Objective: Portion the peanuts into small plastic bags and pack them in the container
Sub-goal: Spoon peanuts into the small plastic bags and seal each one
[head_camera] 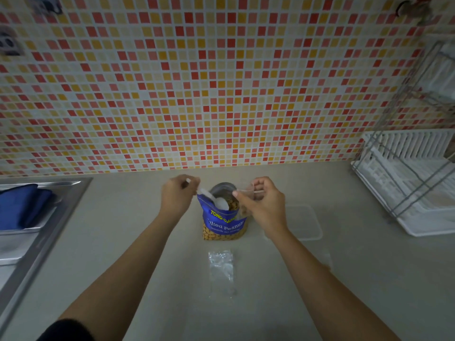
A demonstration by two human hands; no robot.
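A blue bag of salted peanuts (222, 223) stands open in the middle of the counter. My left hand (177, 196) grips the handle of a white plastic spoon (218, 201), whose bowl is inside the bag's mouth. My right hand (261, 201) pinches a small clear plastic bag (246, 209) just right of the peanut bag's opening. A stack of small clear plastic bags (221, 269) lies flat on the counter in front of the peanut bag. A clear rectangular container (306, 223) sits to the right, partly behind my right hand.
A steel sink (46, 217) with a blue cloth (22, 205) in it lies at the left. A white dish rack (413, 188) with a wire frame stands at the right. The tiled wall (221, 82) closes the back of the beige counter (147, 267).
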